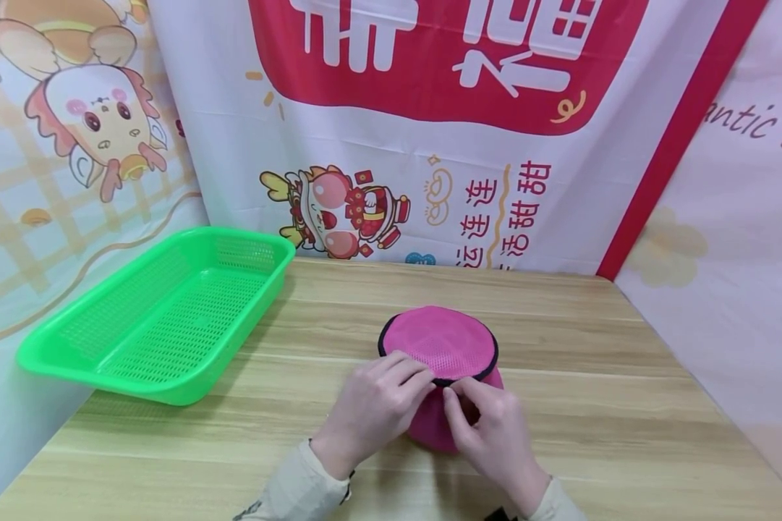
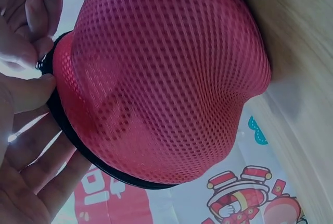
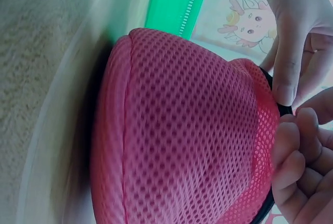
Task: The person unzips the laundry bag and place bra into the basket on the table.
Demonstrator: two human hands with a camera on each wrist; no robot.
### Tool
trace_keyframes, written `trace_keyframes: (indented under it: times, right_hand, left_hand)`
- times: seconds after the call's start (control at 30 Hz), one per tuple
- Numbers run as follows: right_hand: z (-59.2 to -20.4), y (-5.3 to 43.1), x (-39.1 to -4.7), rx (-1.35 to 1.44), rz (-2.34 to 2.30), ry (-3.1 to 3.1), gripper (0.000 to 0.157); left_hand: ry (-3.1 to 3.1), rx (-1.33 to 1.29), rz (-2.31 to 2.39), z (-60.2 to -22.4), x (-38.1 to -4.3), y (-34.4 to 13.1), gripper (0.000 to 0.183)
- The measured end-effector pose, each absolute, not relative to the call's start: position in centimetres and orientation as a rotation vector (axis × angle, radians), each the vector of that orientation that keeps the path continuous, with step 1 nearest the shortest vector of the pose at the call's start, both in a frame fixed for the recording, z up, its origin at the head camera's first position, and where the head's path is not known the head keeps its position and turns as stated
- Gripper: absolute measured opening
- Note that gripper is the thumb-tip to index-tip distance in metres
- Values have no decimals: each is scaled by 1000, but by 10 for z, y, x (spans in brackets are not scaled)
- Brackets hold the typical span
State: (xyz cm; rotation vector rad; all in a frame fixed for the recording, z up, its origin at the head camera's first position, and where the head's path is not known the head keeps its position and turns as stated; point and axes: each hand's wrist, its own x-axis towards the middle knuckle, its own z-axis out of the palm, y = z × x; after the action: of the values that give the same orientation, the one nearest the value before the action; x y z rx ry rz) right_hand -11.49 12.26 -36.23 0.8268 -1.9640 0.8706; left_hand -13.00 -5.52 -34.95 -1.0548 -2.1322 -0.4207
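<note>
A pink mesh laundry bag [image 1: 439, 340] with a black zipper band around its round top stands on the wooden table in front of me. My left hand [image 1: 380, 405] pinches the black band [image 2: 73, 138] at its near side, thumb on one face and fingers on the other. Close beside it, my right hand [image 1: 495, 427] pinches the same band with thumb and curled forefinger; a small zipper pull may be between them, but the fingertips hide it. In the right wrist view, the bag's mesh side [image 3: 182, 120] bulges and its base rests on the table.
A green plastic basket [image 1: 231, 354] with perforated walls stands at the left of the wooden table [image 1: 592, 405]. Printed cloths [image 1: 364, 145] hang behind the table and along both sides.
</note>
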Motion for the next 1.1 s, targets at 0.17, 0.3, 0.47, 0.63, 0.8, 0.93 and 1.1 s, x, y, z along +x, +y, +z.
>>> trace_keyframes:
  times: [0.17, 0.3, 0.47, 0.63, 0.8, 0.93, 1.1]
  right_hand:
    - [-363, 122, -114, 874, 835, -1982, 13]
    - [-364, 121, -113, 879, 844, -2001, 15]
    - [-364, 122, -114, 878, 867, -1984, 15]
    - [-364, 122, -114, 860, 874, -1965, 15]
    - [-364, 123, -114, 840, 869, -1956, 18]
    - [-364, 123, -115, 826, 871, -1950, 21]
    - [-363, 124, -114, 810, 881, -1957, 21]
  left_hand:
    - [-2069, -1134, -383, -351, -130, -52, 19]
    - [-2058, -1144, -358, -351, -129, -52, 19]
    - [-2073, -1143, -372, -350, -128, -53, 18]
    - [-2076, -1139, -386, -350, -129, -53, 18]
    - [-2091, -1130, -379, -350, -128, -53, 18]
    - [-2097, -1125, -375, -350, -128, -54, 17]
    - [-2098, -1117, -380, -349, -129, -54, 16]
